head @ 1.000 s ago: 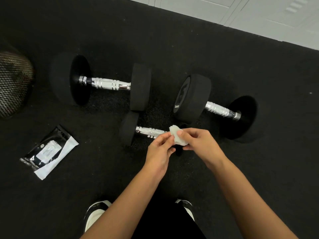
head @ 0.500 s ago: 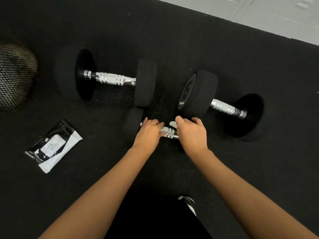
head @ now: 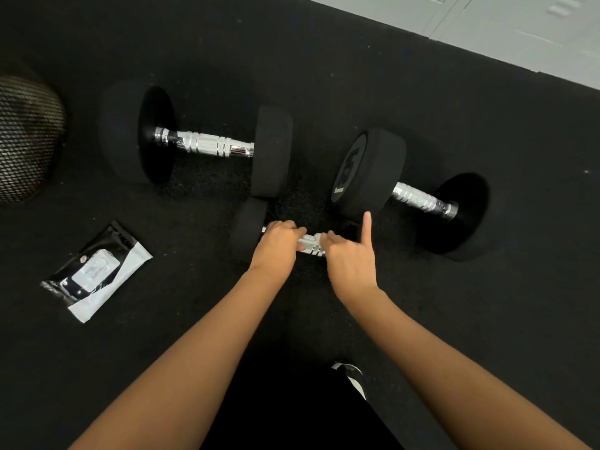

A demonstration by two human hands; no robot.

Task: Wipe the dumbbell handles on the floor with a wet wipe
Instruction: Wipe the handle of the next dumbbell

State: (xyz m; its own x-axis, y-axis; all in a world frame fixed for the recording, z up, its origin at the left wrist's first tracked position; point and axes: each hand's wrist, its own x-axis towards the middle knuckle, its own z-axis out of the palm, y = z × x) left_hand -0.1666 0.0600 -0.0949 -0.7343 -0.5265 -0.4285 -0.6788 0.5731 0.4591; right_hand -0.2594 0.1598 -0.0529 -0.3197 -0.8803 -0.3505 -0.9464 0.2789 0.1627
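Three black dumbbells with chrome handles lie on the black rubber floor. The small dumbbell (head: pixel 247 232) is nearest me. My left hand (head: pixel 276 246) grips the left part of its handle (head: pixel 311 245). My right hand (head: pixel 350 259) curls over the right part of that handle, holding a white wet wipe (head: pixel 319 237) against it; only a small edge of the wipe shows. Its index finger sticks straight out toward the right dumbbell (head: pixel 370 170), whose handle (head: pixel 418 199) is bare. The left dumbbell (head: pixel 272 151) has a bare handle (head: pixel 207 146) too.
A black-and-white wet wipe pack (head: pixel 97 271) lies on the floor to the left. A dark mesh basket (head: pixel 26 138) stands at the far left edge. My shoe (head: pixel 350 375) shows below my arms. Pale lockers or panels (head: pixel 487 24) run along the top right.
Both hands went down from holding the wipe above the floor to the small dumbbell's handle. The left hand took hold of the handle; the right hand brought the wipe onto it and stretched its index finger.
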